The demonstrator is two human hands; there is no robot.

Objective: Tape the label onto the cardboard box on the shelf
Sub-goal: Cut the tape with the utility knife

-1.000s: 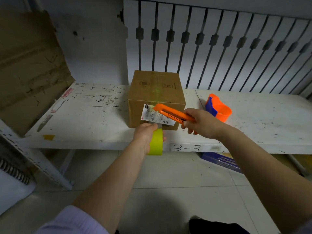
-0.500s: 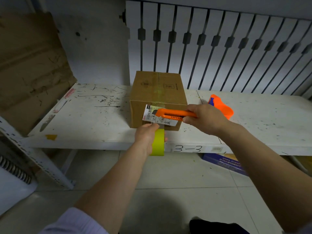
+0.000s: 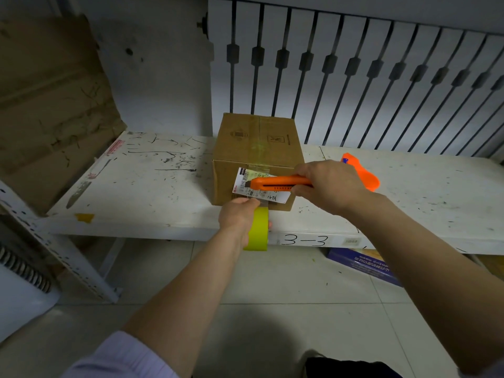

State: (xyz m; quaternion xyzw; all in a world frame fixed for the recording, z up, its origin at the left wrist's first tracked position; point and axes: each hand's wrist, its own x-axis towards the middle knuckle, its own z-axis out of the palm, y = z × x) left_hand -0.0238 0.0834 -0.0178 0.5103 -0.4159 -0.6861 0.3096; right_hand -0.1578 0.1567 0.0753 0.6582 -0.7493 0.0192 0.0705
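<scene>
A brown cardboard box [image 3: 256,143] stands on the white shelf [image 3: 141,192]. A white printed label [image 3: 242,184] lies against its front face, with clear tape over its top edge. My left hand [image 3: 236,215] grips a yellow-green tape roll [image 3: 257,229] just below the label, at the shelf's front edge. My right hand [image 3: 327,186] holds an orange utility knife [image 3: 275,183] level across the label, its tip pointing left.
An orange tape dispenser [image 3: 364,174] lies on the shelf behind my right hand. The shelf front reads "3-3" [image 3: 304,240]. Flattened cardboard [image 3: 51,105] leans at the left. A blue book [image 3: 360,264] lies on the tiled floor under the shelf.
My right hand has brought the knife from a tilt to level and moved it left across the label. My left hand and the tape roll have stayed below the label.
</scene>
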